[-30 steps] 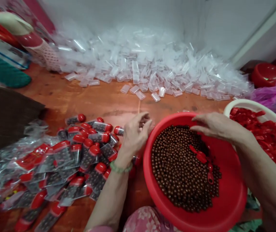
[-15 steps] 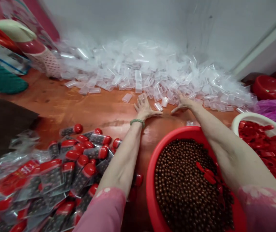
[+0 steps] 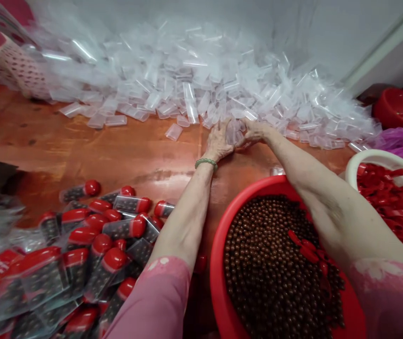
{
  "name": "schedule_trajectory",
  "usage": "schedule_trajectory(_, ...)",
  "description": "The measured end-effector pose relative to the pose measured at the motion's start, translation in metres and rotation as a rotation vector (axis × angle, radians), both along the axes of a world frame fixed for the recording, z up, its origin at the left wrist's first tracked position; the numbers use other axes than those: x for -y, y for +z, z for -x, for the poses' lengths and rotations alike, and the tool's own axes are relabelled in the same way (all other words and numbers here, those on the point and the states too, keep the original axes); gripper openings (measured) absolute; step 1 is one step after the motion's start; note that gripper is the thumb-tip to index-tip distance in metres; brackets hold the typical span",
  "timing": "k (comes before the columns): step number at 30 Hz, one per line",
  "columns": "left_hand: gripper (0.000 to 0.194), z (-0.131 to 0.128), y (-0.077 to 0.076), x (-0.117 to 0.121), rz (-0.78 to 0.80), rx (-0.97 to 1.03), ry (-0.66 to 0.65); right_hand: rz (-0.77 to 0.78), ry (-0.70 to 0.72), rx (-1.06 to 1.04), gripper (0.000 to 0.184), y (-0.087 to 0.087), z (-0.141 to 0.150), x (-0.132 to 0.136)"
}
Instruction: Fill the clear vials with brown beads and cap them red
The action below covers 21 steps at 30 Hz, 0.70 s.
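**Left hand (image 3: 220, 140) and right hand (image 3: 256, 132) around clear cases (image 3: 235, 133)**

Nearest us, at lower left, filled cases (image 3: 100, 246) lie in a loose jumble, see-through with dark balls inside and red ends. At lower right sits a red basin (image 3: 218, 245) holding many brown balls (image 3: 275, 263), with a few red pieces (image 3: 309, 249) on top of them. To its right, partly behind the right forearm, we find a white bowl (image 3: 352, 172) full of similar red pieces.

Both arms, in pink sleeves (image 3: 159, 292), stretch forward; a green bracelet (image 3: 205, 163) circles the left wrist. Farther out, over the orange-brown surface (image 3: 134, 150), the hands face each other, fingers curved, with the clear cases between them at the front edge of a heap (image 3: 187, 70) of more. We cannot tell whether either hand pinches any.

At far right we see a purple bag (image 3: 402, 139) and a red bowl (image 3: 399, 108). Behind the heap rises a pale wall (image 3: 258, 23).
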<state>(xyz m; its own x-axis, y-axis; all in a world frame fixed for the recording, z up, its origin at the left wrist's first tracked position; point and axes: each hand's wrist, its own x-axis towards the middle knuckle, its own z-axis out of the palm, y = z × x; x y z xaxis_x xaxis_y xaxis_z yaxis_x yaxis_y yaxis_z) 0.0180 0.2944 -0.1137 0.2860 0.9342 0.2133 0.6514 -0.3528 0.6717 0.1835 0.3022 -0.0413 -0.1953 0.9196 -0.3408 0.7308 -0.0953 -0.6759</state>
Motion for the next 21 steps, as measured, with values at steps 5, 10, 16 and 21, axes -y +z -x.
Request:
schedule_trajectory(5, 0.085, -0.009, 0.002, 0.008, 0.011, 0.142, -0.013, 0.170, -0.075, -0.281, 0.108, -0.004, -0.003, 0.008)
schedule_trajectory(10, 0.081, -0.010, 0.011, 0.019, -0.006, 0.192, -0.030, 0.217, -0.113, -0.452, 0.101, 0.003, -0.005, 0.015)
schedule_trajectory(16, 0.087, -0.002, 0.043, 0.023, -0.107, 0.124, -0.099, 0.150, -0.126, -0.605, 0.101, 0.035, -0.007, 0.038)
schedule_trajectory(21, 0.085, 0.003, 0.101, 0.069, -0.258, 0.088, -0.139, 0.071, -0.080, -0.683, 0.097, 0.078, -0.010, 0.087)
